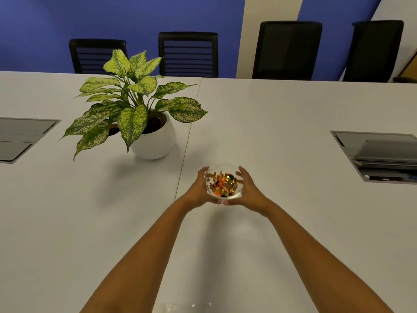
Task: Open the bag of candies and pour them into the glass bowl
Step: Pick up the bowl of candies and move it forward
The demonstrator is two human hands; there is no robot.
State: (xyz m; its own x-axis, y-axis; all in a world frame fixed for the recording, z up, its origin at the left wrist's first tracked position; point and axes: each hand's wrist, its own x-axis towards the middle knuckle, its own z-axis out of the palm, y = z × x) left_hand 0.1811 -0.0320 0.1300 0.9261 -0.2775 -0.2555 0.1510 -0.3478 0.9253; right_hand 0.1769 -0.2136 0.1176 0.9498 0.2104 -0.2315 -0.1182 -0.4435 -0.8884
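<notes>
While both hands cup the glass bowl [224, 181] of candies [224, 181] | potted plant [137, 114] far-left | empty bag [187, 307] near edge

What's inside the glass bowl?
The glass bowl holds wrapped candies, orange, gold and some dark green. The left hand and right hand cup its sides, so the bowl's underside and the lowest candies are hidden.
</notes>
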